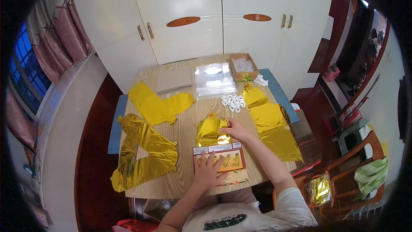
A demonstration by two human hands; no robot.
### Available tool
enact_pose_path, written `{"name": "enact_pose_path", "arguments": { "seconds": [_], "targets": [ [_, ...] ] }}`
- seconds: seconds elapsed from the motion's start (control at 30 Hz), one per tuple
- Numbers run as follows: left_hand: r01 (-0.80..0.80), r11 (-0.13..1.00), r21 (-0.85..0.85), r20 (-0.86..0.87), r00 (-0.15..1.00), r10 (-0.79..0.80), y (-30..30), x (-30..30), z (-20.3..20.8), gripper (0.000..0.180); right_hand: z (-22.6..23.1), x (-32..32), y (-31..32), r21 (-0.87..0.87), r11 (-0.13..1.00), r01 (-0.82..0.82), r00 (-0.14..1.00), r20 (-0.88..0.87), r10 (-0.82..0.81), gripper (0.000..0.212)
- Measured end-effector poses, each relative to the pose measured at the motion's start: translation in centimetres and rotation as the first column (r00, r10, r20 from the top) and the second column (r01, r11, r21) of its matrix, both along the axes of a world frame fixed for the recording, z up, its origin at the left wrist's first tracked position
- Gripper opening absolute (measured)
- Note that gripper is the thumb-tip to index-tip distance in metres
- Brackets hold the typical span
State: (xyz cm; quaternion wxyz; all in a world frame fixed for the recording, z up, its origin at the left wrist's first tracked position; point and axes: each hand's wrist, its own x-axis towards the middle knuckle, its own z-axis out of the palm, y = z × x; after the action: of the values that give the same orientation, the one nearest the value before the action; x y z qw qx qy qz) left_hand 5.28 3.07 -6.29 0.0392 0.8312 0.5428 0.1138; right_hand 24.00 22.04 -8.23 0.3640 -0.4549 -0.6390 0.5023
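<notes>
My left hand [208, 172] lies with fingers spread on a printed card [236, 159] at the table's near edge. The card has a brown border and a picture of gold letters. Just beyond it, my right hand [235, 129] pinches the right edge of a folded gold foil balloon [208, 132], whose near end meets the card's top edge. To the left lies a flat gold foil balloon [150, 146] shaped like a letter A. Behind that is an L-shaped yellow foil balloon [150, 103]. More gold foil balloons [270, 124] are laid out along the right side.
Farther back are white ribbon rings [234, 102], clear plastic bags [216, 79], a stack of flat beige sheets [174, 78] and an open cardboard box [253, 75]. White cabinets [180, 0] stand behind the wooden table [189, 184]. A wooden chair [373, 189] is at the right.
</notes>
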Motion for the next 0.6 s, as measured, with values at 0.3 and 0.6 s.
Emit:
{"name": "enact_pose_path", "arguments": {
  "seconds": [0.3, 0.6],
  "targets": [
    [0.014, 1.000, -0.004, -0.003, 1.000, -0.014, 0.1, -0.1, -0.1, 0.070, 2.6, 0.2, -1.9, 0.171, 0.965, -0.200, 0.973, 0.151, 0.175, 0.030],
    [-0.003, 0.993, -0.115, 0.041, 0.999, 0.007, 0.1, -0.1, -0.4, 0.070, -0.4, 1.5, -11.3, 0.477, 0.825, -0.302, 0.941, 0.287, 0.178, 0.016]
  ]
}}
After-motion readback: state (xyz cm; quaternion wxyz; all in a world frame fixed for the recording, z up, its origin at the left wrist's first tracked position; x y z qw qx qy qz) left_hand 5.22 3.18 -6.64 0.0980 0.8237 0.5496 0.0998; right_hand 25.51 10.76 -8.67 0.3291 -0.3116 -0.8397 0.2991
